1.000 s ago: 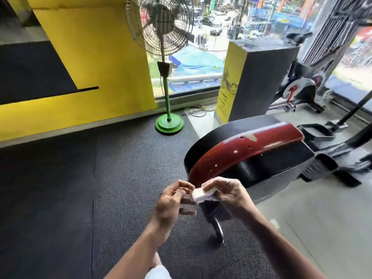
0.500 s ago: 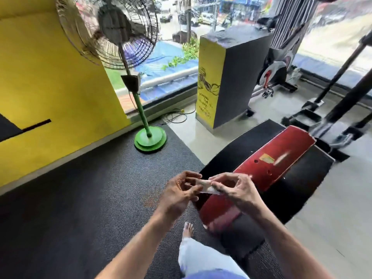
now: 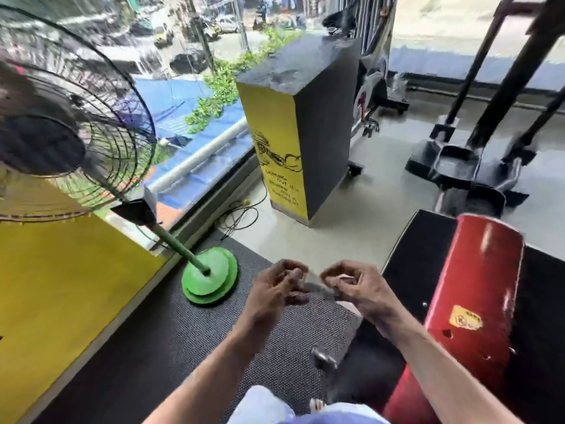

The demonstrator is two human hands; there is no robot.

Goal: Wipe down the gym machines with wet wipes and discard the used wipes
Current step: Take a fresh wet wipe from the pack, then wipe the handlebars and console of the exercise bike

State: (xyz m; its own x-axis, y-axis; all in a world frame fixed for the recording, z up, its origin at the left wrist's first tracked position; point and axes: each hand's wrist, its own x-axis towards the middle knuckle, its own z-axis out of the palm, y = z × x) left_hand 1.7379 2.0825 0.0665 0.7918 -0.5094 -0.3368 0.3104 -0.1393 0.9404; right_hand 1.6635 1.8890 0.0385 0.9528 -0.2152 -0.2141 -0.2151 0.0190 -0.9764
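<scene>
1. Over the dark mat [image 3: 128, 356], mid-frame: both hands raised side by side, a wipe [image 3: 316, 284] stretched between them.
2. Left hand [image 3: 275, 293]: fingers curled, pinching the wipe's left end. Right hand [image 3: 359, 287]: fingers curled, pinching the right end. Motion blur; exact finger placement unclear.
3. Wipe: small, pale, blurred; held in the air, apart from the machine.
4. Machine [image 3: 477, 307]: red curved cover with black panels on either side, just right of the right hand. Yellow sticker [image 3: 465, 317] on the red cover; a few small holes near it.
5. Fan [image 3: 70, 130]: wire cage at left, tilted green pole, round green base [image 3: 214, 283] on the mat, left of the left hand.
6. Pillar [image 3: 305, 133]: yellow face with drawing and lettering, dark side face, standing on the pale floor [image 3: 351, 228] beyond the hands.
7. Cables [image 3: 241, 215] on the floor between fan base and pillar.
8. Black pedals [image 3: 464, 169] and struts at upper right, behind the machine.
9. Bottom edge: pale trouser leg [image 3: 263, 405] and a bare foot, partly seen.
</scene>
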